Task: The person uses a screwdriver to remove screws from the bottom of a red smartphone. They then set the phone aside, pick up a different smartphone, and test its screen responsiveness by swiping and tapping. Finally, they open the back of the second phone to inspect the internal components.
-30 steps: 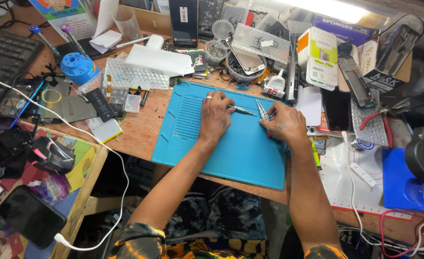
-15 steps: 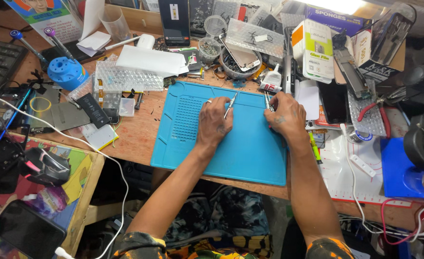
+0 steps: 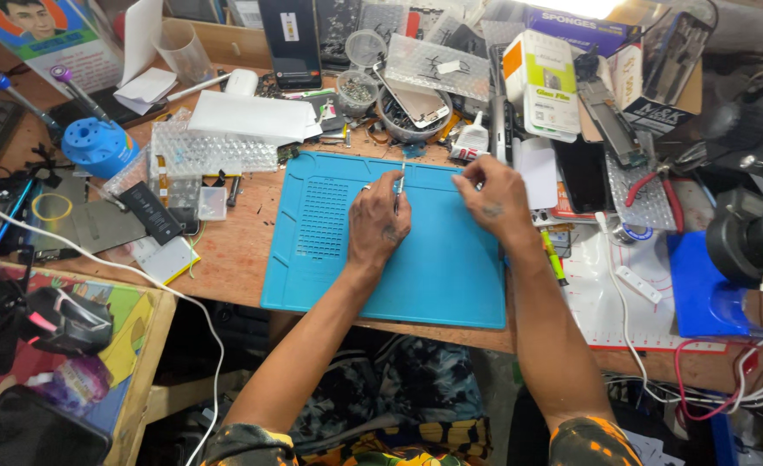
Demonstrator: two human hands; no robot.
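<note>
On a cluttered wooden workbench (image 3: 235, 259), a blue silicone work mat (image 3: 438, 259) lies flat near the front edge, and both of the person's hands rest on its far half. Their left hand (image 3: 378, 223) sits palm down over the middle of the mat, its fingers drawn together around a pair of slim metal tweezers (image 3: 398, 188), which stand tilted with the tips pointing away from the person, toward the mat's far rim. Their right hand (image 3: 495, 200) lies just to the right of it, near the mat's far right corner, thumb and forefinger pinched together; whatever they nip is too small to make out. The two hands are close but apart. Beyond the mat, a round bowl (image 3: 412, 112) holds a phone panel and small parts, with a small clear cup of screws (image 3: 357, 89) just beside it on the left. A white glue bottle (image 3: 471, 140) lies near the mat's far edge. To the left of the mat are a sheet of bubble wrap (image 3: 213, 154), a black battery (image 3: 155, 223) and a blue round tool stand (image 3: 98, 147) with screwdrivers stuck in it. A white cable (image 3: 114, 266) runs across the bench's left side and drops over the front edge. To the right of the mat lies a second, darker blue pad (image 3: 701, 289).
</note>
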